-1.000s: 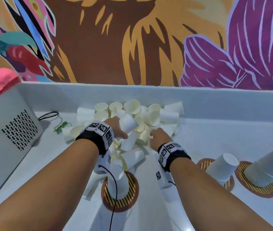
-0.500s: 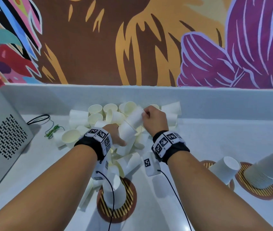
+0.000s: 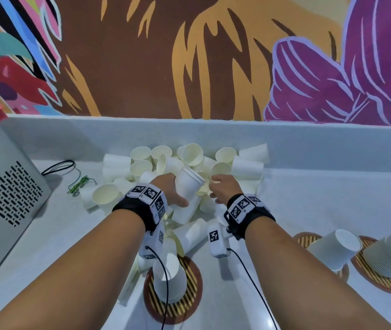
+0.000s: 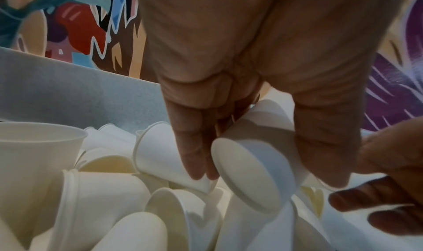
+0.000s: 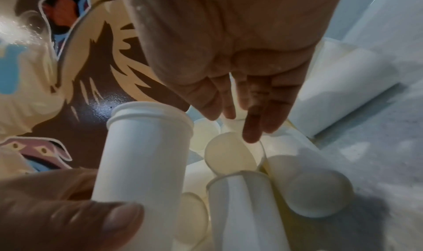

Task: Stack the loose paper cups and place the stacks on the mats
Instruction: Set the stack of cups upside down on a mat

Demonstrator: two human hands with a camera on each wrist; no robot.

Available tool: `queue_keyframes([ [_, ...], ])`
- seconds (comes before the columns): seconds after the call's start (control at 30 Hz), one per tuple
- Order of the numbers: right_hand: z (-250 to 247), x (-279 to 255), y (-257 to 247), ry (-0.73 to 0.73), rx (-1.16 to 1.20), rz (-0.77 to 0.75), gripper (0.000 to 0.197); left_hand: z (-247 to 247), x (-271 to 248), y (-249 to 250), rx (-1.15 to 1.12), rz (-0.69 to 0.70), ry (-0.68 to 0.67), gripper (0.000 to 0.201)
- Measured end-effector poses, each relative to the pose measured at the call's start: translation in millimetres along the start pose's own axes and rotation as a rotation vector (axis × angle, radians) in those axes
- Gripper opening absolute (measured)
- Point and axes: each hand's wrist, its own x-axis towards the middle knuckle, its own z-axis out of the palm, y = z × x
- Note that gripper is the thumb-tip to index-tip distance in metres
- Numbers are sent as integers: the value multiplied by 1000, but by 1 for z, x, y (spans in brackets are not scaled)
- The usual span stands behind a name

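My left hand (image 3: 174, 190) grips a short stack of white paper cups (image 3: 189, 185), rims tilted up and to the right; its base (image 4: 249, 175) faces the left wrist camera. My right hand (image 3: 220, 186) hovers just right of that stack over the pile of loose cups (image 3: 225, 156). Its fingers (image 5: 251, 128) point down, and one tip touches the rim of a loose cup (image 5: 231, 155). Three round striped mats lie near me. The near one (image 3: 189, 306) carries an upside-down stack (image 3: 169, 279). The right ones (image 3: 305, 239) (image 3: 380, 282) carry a short stack (image 3: 335, 248) and a tall stack (image 3: 390, 256).
A grey box with vent slots (image 3: 6, 194) fills the left side, with a black cable (image 3: 58, 164) and a green wire (image 3: 80, 184) beside it. The table's raised grey back wall (image 3: 321, 144) runs behind the pile. Wrist-camera cables hang over the near mat.
My right hand rose from the pile, met the stack in my left hand, then drew back right and down to the pile. My left hand kept its stack roughly in place.
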Motion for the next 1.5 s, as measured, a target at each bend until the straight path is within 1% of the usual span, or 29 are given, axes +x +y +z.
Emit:
queue_keyframes([
  [0.03,1,0,1,4,16,-16,41,0,0,0,13,-3,-1,62],
  [0.1,2,1,1,51,13,-70,36,-1,1,-1,27,-12,-1,65],
  [0.17,2,1,-2,44,15,-119,34,-2,0,-1,37,-22,-2,67],
  [0.27,3,3,-7,-63,-20,-123,52,-1,-2,0,49,-40,0,69],
  [0.33,4,5,-8,-79,-67,-107,61,0,-3,0,50,-47,1,70],
  [0.37,5,7,-7,-66,-69,-102,62,0,-4,-1,50,-51,1,70],
  [0.4,4,6,-7,-35,-68,-108,60,-1,-5,-1,50,-56,1,70],
  [0.47,-1,1,-12,72,-77,-162,51,-4,-7,-4,51,-73,11,69],
  [0.53,-9,-7,-20,207,-50,-251,40,-7,-8,-6,67,-93,31,69],
  [0.6,-16,-17,-32,312,-5,-341,34,-11,-10,-9,85,-112,44,69],
  [0.63,-18,-21,-38,342,18,-381,31,-11,-11,-10,89,-121,46,69],
  [0.7,-18,-29,-50,353,75,-449,26,-12,-14,-10,81,-128,50,69],
  [0.77,-14,-36,-58,320,113,-489,24,-11,-16,-10,49,-112,65,68],
  [0.8,-11,-39,-60,276,124,-487,24,-10,-18,-10,29,-98,77,66],
  [0.87,-4,-46,-62,152,162,-446,27,-9,-21,-12,-10,-81,100,62],
  [0.97,2,-51,-59,47,268,-398,33,-6,-25,-17,-61,-71,114,60],
  [1.03,5,-51,-54,31,314,-376,35,-5,-29,-22,-89,-73,120,62],
  [1.07,5,-49,-51,63,290,-376,34,-4,-31,-25,-95,-77,121,62],
  [1.13,5,-45,-42,168,131,-391,30,-3,-34,-28,-85,-89,113,63],
  [1.17,5,-42,-36,186,12,-381,27,-4,-36,-29,-72,-96,106,63],
  [1.2,7,-39,-29,150,-135,-344,22,-4,-38,-30,-61,-102,102,65],
  [1.27,12,-38,-11,-33,-445,-205,21,-5,-41,-30,-52,-106,103,66],
  [1.3,15,-39,-1,-130,-556,-144,25,-6,-42,-30,-50,-106,107,66],
  [1.33,19,-42,8,-202,-621,-118,31,-7,-43,-31,-49,-108,110,66],
  [1.4,27,-52,21,-270,-665,-167,46,-7,-46,-32,-44,-118,113,65],
  [1.5,40,-65,27,-343,-740,-336,60,-6,-48,-34,-33,-137,110,66],
])
